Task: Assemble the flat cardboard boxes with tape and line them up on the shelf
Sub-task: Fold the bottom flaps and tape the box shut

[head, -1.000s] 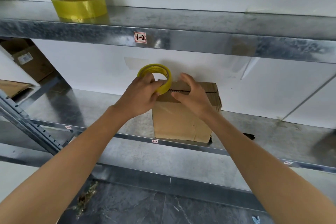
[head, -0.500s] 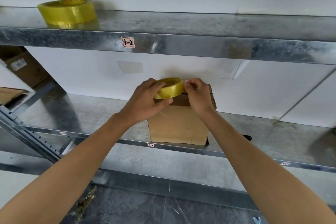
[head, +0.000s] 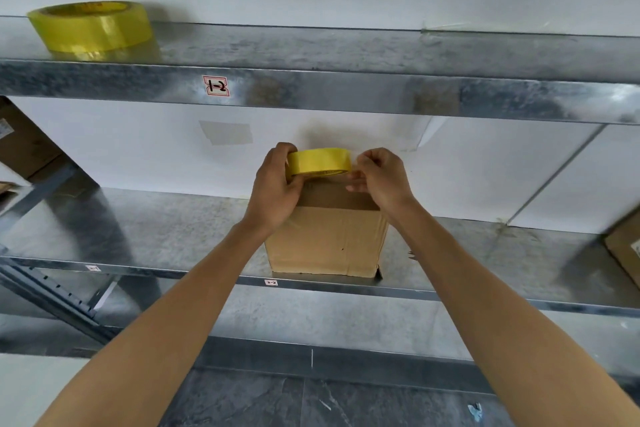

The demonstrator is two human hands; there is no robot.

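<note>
The tape roll hangs between both hands, just above the box; the left hand curls round its left side; the right hand pinches its right edge with curled fingers; a second ago that hand lay flat on the box and the roll stood on edge; the box stands on the middle shelf; a spare roll lies on the top shelf.

I get soft, even light with no hard source. A faint shadow smudges the wall behind the tape roll, which reads sharp between the left hand and right hand. The upper shelf front shows mottled glare. Shelf lines bow toward the frame edges, where detail softens.
</note>
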